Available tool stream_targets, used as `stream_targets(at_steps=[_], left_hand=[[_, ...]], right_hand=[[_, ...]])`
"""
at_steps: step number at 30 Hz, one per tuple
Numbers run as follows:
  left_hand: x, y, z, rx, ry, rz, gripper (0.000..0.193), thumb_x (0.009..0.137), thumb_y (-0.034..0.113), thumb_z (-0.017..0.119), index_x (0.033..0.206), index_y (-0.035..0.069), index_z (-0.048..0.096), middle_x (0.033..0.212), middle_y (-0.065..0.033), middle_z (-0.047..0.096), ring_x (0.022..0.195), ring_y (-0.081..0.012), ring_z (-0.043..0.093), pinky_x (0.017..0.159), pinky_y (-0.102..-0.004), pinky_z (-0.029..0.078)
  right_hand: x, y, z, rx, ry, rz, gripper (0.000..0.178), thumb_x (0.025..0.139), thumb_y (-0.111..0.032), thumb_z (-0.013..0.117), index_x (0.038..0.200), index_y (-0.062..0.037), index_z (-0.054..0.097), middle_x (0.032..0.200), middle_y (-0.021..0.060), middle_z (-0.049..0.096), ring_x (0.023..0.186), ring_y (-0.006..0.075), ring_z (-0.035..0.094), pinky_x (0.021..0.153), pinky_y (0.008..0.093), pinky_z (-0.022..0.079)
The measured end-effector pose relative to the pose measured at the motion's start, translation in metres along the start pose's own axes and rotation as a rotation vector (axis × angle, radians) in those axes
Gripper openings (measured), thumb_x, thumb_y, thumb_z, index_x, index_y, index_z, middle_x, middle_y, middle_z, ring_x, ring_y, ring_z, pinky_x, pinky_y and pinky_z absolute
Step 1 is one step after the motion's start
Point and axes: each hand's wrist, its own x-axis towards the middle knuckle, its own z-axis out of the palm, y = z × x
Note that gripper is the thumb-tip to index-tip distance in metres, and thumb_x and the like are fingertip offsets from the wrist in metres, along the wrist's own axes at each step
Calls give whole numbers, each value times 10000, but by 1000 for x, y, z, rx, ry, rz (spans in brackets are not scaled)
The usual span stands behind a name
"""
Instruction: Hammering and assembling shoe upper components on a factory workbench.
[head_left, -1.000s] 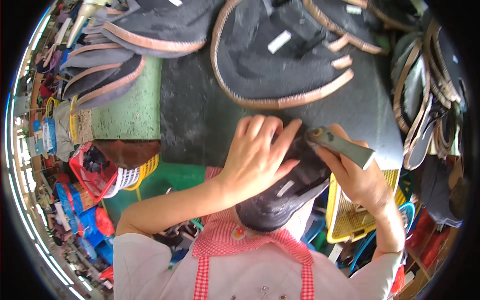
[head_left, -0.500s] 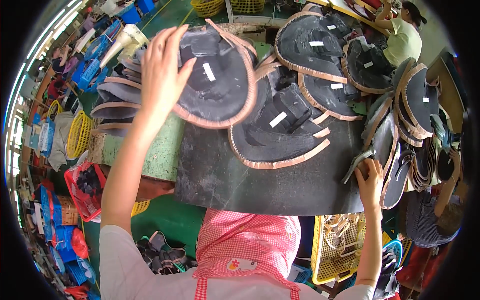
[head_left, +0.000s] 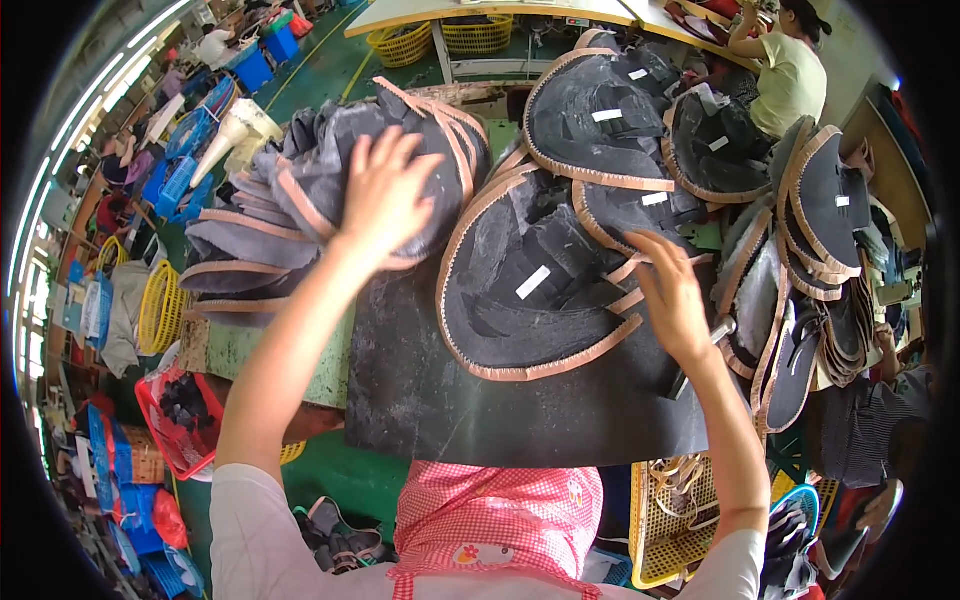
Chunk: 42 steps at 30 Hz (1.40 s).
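Note:
My left hand (head_left: 392, 205) lies with fingers spread over a dark shoe upper (head_left: 345, 130) on the heap at the left. My right hand (head_left: 672, 298), fingers stretched out and apart, is at the right edge of another black shoe upper (head_left: 490, 310). This one has a tan notched border and a white label, and lies in front of me on the dark work board (head_left: 520, 420). Whether the right fingertips touch it, I cannot tell. A hammer-like tool (head_left: 722, 328) with a metal head lies on the board, partly hidden under my right wrist.
Stacked uppers (head_left: 600, 90) fill the back and right side of the bench. A yellow basket (head_left: 650, 540) holding straps stands below the right edge. A red basket (head_left: 160, 410) is low at the left. A person (head_left: 790, 80) sits at the far right.
My left hand has lowered an upper onto the left heap and moved right, its fingers spreading. My right hand has left the tool and moved up and left to the middle upper, which now lies nearer me.

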Motion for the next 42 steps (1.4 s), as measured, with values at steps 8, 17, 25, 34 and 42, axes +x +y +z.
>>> stream_targets(at_steps=[8,17,25,34,42], left_hand=[[66,121,31,-542,-475,50,663,814,302,810,1321,-1,510,1184,-192,676,1155,-357,633,1014,-408,486],[30,99,-73,-966,-440,372,171,859,108,767,977,70,648,887,-73,726,808,-227,725,730,-360,547],[-73,150,-152,-1773,-620,13,400,930,13,714,1295,-8,550,1254,-105,652,1110,-142,652,957,-298,513],[-142,180,-60,-1250,-552,-25,315,926,130,709,1218,81,600,1009,-117,717,877,-295,687,784,-370,556],[-135,178,-37,-1049,-377,194,488,769,86,812,1225,171,662,1040,-21,594,973,-211,591,823,-356,534]], right_hand=[[16,17,34,40,-98,49,432,937,-35,540,1368,-5,523,1400,197,541,1254,413,509,1093,459,397],[12,34,36,85,-109,24,421,935,-52,501,1350,14,526,1395,210,543,1229,410,523,1085,450,398],[1,10,0,288,-130,210,262,965,-139,632,1186,1,634,1173,195,655,1052,309,678,867,384,543],[-120,8,-69,-339,-252,335,279,913,-39,616,1179,-14,537,1124,178,603,1060,383,596,946,461,466],[-136,-29,-68,266,-6,598,209,986,-70,577,1181,4,563,847,34,567,735,97,513,685,245,428]])
